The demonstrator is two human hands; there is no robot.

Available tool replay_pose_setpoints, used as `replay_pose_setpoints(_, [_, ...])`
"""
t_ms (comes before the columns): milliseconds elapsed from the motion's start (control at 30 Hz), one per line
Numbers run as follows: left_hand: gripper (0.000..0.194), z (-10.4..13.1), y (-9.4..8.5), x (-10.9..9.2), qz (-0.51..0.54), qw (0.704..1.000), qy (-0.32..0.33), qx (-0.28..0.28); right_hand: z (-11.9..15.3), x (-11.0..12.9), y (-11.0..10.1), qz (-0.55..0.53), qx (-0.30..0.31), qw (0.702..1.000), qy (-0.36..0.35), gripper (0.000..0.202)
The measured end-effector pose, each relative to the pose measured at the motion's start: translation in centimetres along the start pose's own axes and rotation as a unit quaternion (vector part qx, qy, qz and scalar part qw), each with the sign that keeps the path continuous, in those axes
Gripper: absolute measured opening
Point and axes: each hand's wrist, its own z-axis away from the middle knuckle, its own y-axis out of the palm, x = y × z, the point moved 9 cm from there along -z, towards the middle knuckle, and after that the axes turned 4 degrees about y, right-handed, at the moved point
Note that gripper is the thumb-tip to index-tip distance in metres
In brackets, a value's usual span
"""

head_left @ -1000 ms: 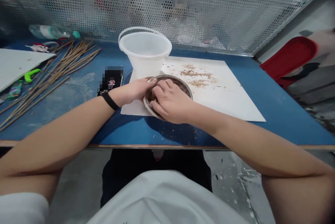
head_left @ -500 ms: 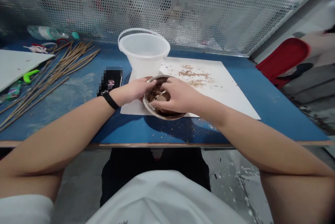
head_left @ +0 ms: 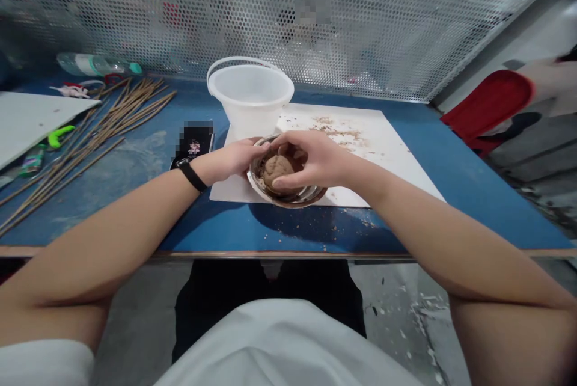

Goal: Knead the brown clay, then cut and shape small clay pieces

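Over the desk (head_left: 487,211), at the near edge of the board (head_left: 387,145), the bowl (head_left: 310,195) is gripped by the left hand (head_left: 237,157), likely for steadiness; the right hand (head_left: 320,159) curves round the lump (head_left: 277,168) inside, whether gripping I cannot tell.

The single, head-worn view faces forward and down across the bench (head_left: 487,199), close over the wearer's shirt (head_left: 279,344) at six o'clock, left hand (head_left: 237,156) and right hand (head_left: 322,159) mid-view, the mesh screen (head_left: 383,31) at twelve.
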Motion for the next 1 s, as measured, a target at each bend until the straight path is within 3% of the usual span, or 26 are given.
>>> replay_pose_setpoints(133, [0.046, 0.2, 0.1, 0.6, -0.001, 1.000, -0.028, 0.005, 1.1, 0.7, 1.3, 0.104, 0.092, 0.990, 0.000, 0.045])
replay_pose_setpoints(200, [0.045, 0.3, 0.1, 0.5, -0.008, 1.000, -0.026, 0.003, 1.6, 1.1, 2.2, 0.172, 0.107, 0.979, 0.003, 0.043])
replay_pose_setpoints(400, [0.034, 0.3, 0.2, 0.1, -0.003, 0.999, -0.026, -0.023, 0.9, 1.7, 5.2, 0.326, 0.054, 0.943, -0.030, 0.053])
replay_pose_setpoints(467, [0.033, 0.3, 0.1, 0.2, -0.012, 0.999, -0.041, -0.032, -0.2, 0.5, 4.8, 0.377, 0.011, 0.926, 0.022, 0.054])
replay_pose_setpoints(600, [0.052, 0.4, 0.1, 0.3, -0.016, 0.998, -0.053, -0.038, -1.4, -1.1, 3.3, 0.435, -0.040, 0.892, 0.115, 0.056])
replay_pose_setpoints(700, [0.050, 0.4, -0.3, 0.4, -0.036, 0.995, -0.054, -0.071, -1.1, -0.7, 2.9, 0.419, -0.030, 0.901, 0.112, 0.057])
replay_pose_setpoints(833, [0.043, 0.3, 0.1, 0.2, -0.012, 0.997, -0.039, -0.069, 0.7, 0.9, 2.0, 0.327, -0.037, 0.941, 0.083, 0.054])
replay_pose_setpoints(933, [0.044, 0.5, 0.3, -0.2, 0.019, 0.998, -0.025, -0.062, 1.8, 2.8, 1.8, 0.323, -0.083, 0.943, 0.009, 0.044])
replay_pose_setpoints(1000, [0.044, 0.7, 0.3, -0.2, 0.014, 0.998, -0.026, -0.052, 2.2, 3.5, 2.7, 0.347, -0.088, 0.932, -0.046, 0.040])
